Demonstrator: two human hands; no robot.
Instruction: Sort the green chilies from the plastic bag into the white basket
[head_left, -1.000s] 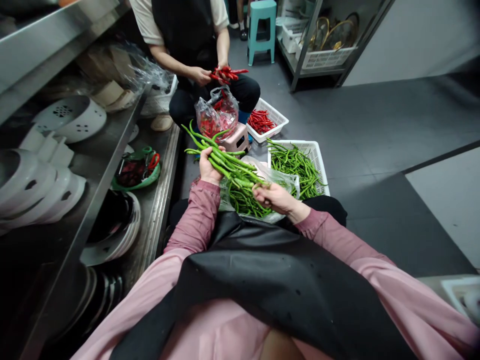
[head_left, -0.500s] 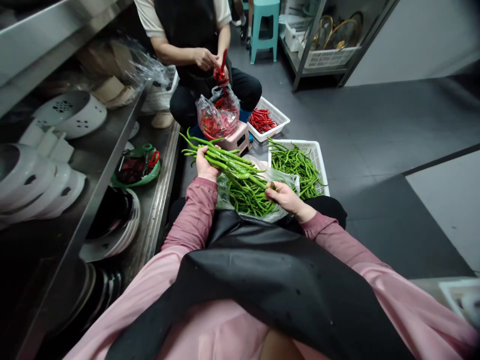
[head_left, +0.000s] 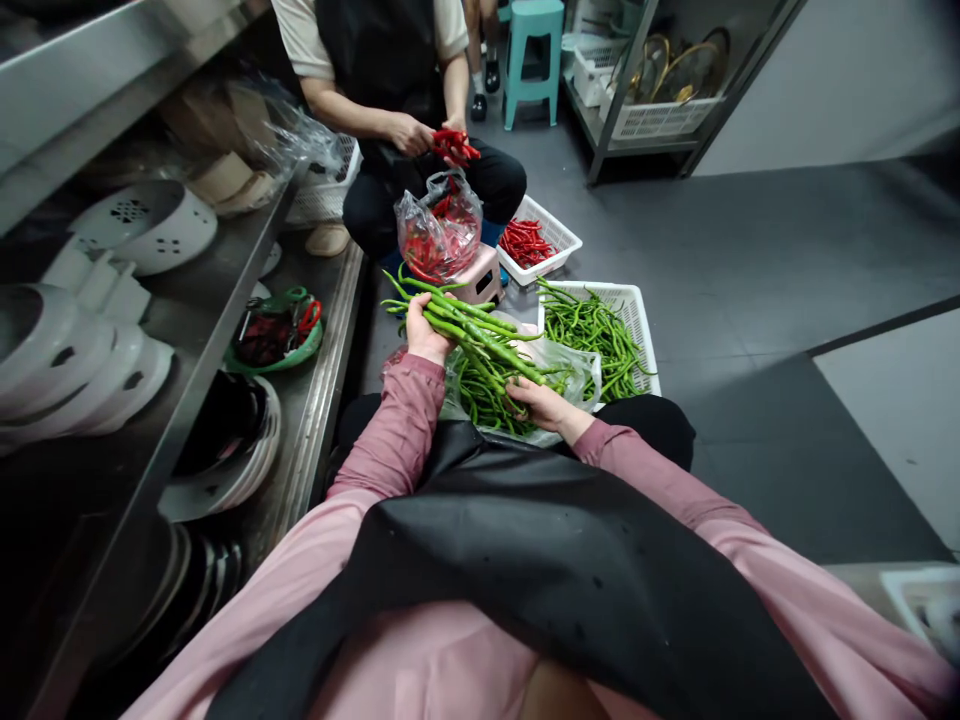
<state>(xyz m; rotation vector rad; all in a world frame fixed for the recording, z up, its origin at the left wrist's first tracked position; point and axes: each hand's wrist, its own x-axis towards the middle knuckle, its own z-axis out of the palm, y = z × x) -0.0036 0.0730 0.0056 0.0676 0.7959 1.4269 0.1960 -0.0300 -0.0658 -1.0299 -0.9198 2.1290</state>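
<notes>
The left hand (head_left: 427,335) holds green peppers (head_left: 480,332) slanting right over the left edge of the bag (head_left: 583,370). The right hand (head_left: 550,406) touches their near end; I can't tell its grip.

Looks moderately dim and cool in tone, lit softly, apparently from above. Glints along the steel shelf edge (head_left: 90,75) at upper left and spreads a faint sheen over the grey floor (head_left: 697,230). Picks out small highlights on the green peppers (head_left: 472,325), the clear bag (head_left: 439,235) and the black apron (head_left: 525,540). Sinks to near-black at lower left, swallowing detail around the stacked dishes (head_left: 180,590). Stays fairly crisp near the centre, softening farther back. Smears toward the edges, stretching the white bowls (head_left: 60,360) at left and the pink sleeve (head_left: 840,610) at lower right. Darkens at the upper-right corner, blurring the pale wall (head_left: 847,70).
</notes>
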